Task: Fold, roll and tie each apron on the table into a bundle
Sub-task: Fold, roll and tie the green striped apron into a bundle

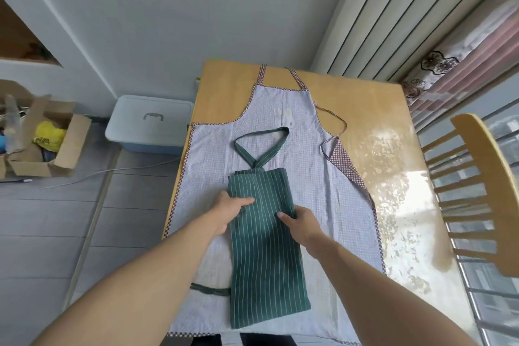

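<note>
Between the fingers of the left hand [228,212] and right hand [302,223], a green striped apron [266,255] lies folded lengthwise, apparently gripped at both edges. Rolling and tying remain; the pale checked apron [323,177] beneath lies flat.

Sunlit wooden table [398,149] beside a slatted chair [483,177], white wall [168,8], grey floor [42,233]

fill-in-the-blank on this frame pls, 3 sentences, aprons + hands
1. The folded green striped apron lies on top of the spread-out ____ apron.
2. Its neck loop points ____ from the person.
3. The left hand and right hand grip the green apron's ____ edges.

Answers: light blue; away; side
</note>
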The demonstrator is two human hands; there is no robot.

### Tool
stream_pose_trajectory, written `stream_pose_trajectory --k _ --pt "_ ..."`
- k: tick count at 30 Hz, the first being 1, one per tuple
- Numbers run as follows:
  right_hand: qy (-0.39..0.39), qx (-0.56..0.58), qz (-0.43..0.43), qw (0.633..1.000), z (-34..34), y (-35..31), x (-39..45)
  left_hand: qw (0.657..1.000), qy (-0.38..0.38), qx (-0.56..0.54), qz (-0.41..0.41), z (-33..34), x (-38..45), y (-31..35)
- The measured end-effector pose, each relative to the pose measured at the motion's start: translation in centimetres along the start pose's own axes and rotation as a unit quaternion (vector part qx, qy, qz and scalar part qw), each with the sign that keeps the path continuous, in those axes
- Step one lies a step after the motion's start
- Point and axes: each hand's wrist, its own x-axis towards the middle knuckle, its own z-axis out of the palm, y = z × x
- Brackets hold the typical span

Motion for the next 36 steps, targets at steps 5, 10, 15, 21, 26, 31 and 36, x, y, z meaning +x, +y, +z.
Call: stream_pose_trajectory --k 5,10,15,21,26,31,36 --pt "-0.024 -0.076 0.015 0.997 -0.2 0.4 3.8 0.972 0.179 0.134 0.073 -0.1 3.1 -0.2" --pt "0.008 -0.172 -0.028 0.985 -0.5 0.3 5.0 0.939 0.153 0.266 0.154 0.1 5.8 2.5" --pt "0.023 -0.091 -0.021 0.995 -0.6 0.6 5.5 0.910 0.044 0.390 0.136 0.4 6.1 5.0" --pt "-0.079 0.086 -0.030 0.993 -1.7 1.2 5.6 0.930 -0.046 0.345 0.118 -0.8 5.6 4.5" --pt "-0.111 0.162 -0.001 0.981 -1.8 -0.2 5.9 0.930 -0.095 0.345 0.084 -1.2 4.7 5.5" --pt "-0.037 0.202 0.088 0.975 -1.2 -1.7 6.7 0.977 -0.043 0.192 0.082 -1.3 5.3 5.4" --pt "-0.033 0.043 0.022 0.998 -0.6 -2.7 6.3 0.999 -0.020 0.041 -0.007 -1.2 7.0 5.7"
